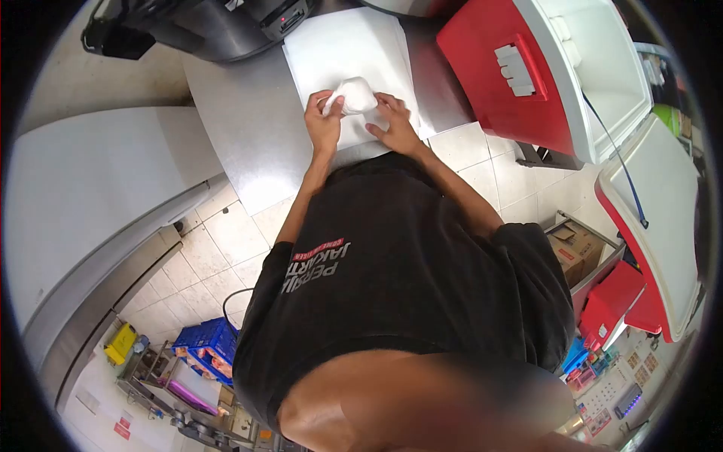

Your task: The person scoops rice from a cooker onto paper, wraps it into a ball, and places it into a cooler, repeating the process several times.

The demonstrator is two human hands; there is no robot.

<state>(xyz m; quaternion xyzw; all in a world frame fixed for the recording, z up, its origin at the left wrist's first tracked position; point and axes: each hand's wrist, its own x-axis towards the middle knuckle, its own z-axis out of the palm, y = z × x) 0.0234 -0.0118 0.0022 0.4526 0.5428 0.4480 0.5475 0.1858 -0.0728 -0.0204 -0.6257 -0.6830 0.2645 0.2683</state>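
While I watch remotely, the left hand [324, 126] grips a white bundle [358, 96] over paper [369, 45].
The right hand [397, 124] sits beside it, thumb and fingers apart; "JAKART" reads upside down on the shirt [407, 264].

Beneath the fingers [316, 99] spreads a metal tabletop [245, 147]; left of them stand a white-topped unit [113, 169] and a beige wall [162, 79]; pale floor tiles [226, 237] lie lower, on either side.
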